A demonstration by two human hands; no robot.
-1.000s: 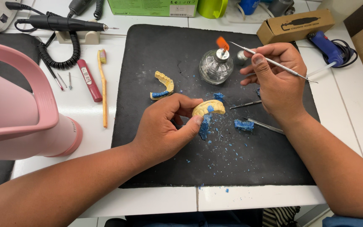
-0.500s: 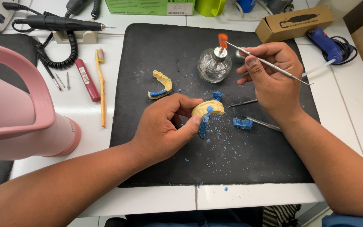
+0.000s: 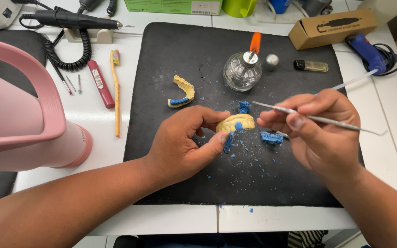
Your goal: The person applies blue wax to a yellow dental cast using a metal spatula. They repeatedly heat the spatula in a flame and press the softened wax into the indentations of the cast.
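Holding the yellow dental cast (image 3: 236,123) between thumb and fingertips, your left hand (image 3: 184,142) rests low over the middle of the black work mat (image 3: 171,59). The fingers are clamped on the cast's left edge; a strip of blue wax (image 3: 228,142) clings to its underside beside your thumb. Your right hand (image 3: 320,131) sits just right of the cast, fingers pinched together around a thin metal wax instrument (image 3: 327,120). The instrument's near tip points left, just above the cast, while its far end extends right past your knuckles.

A loose blue wax piece (image 3: 270,137) lies on the mat just beside your right fingers, and another (image 3: 243,107) lies just behind the cast. Blue crumbs are scattered across the mat in front of both hands. A second yellow cast (image 3: 182,91) with a blue strip lies to the left, apart from your hands.

Behind the work area, a glass alcohol lamp (image 3: 242,71) burns with an orange flame. A lighter (image 3: 310,66) lies to its right. Off the mat on the left, a toothbrush (image 3: 115,92) and a red pen-shaped tool (image 3: 100,83) lie side by side near a pink tumbler (image 3: 24,119).
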